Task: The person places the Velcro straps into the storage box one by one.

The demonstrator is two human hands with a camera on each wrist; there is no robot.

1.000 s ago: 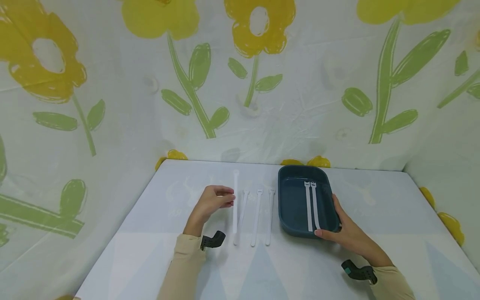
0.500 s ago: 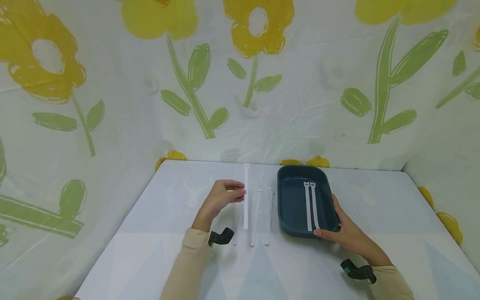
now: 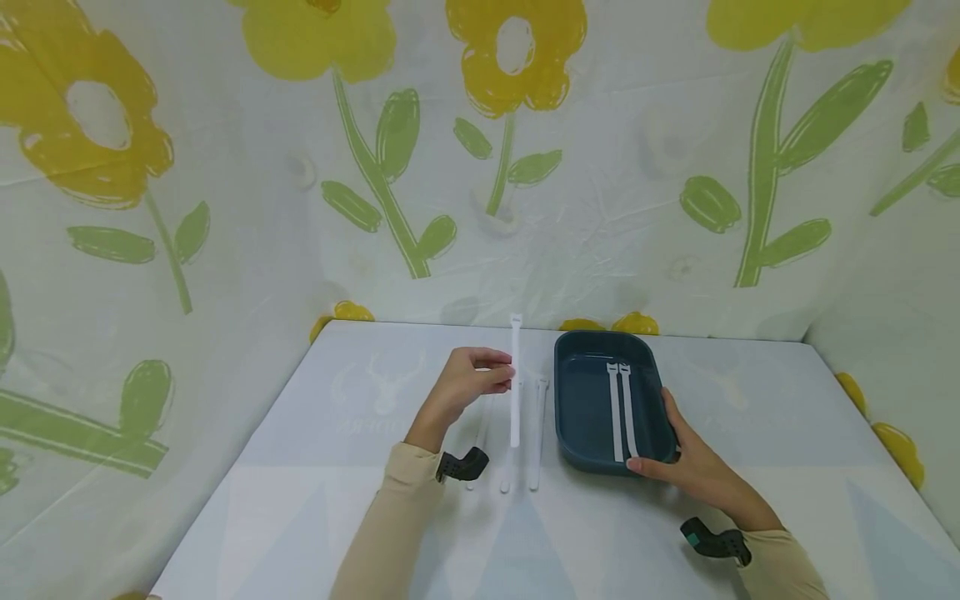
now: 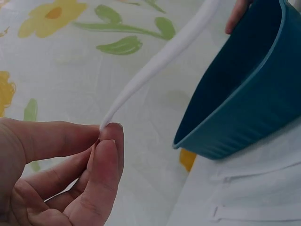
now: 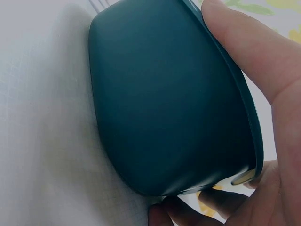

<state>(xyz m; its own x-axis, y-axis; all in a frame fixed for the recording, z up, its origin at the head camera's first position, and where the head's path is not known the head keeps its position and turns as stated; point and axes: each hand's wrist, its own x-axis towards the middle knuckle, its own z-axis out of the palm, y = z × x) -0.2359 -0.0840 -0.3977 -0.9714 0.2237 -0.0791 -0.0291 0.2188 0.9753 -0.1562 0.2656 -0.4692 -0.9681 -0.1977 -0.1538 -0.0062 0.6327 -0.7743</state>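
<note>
- Left hand [image 3: 471,379] pinches one white strap [image 3: 515,417] above the table [image 3: 300,500], left of the dish [image 3: 567,425].
- Right hand [image 3: 701,475] grips its near corner.
- Two straps [image 3: 617,417] are in the dish already; three straps [image 3: 537,442] wait outside.

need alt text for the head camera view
A person's left hand pinches a long flat white strap over a pale table, left of a dark teal rounded-rectangular tray holding two similar white straps. The right hand grips the tray's near right corner; more white straps lie on the table.

Tray wall [image 4: 249,117], free air above
</note>
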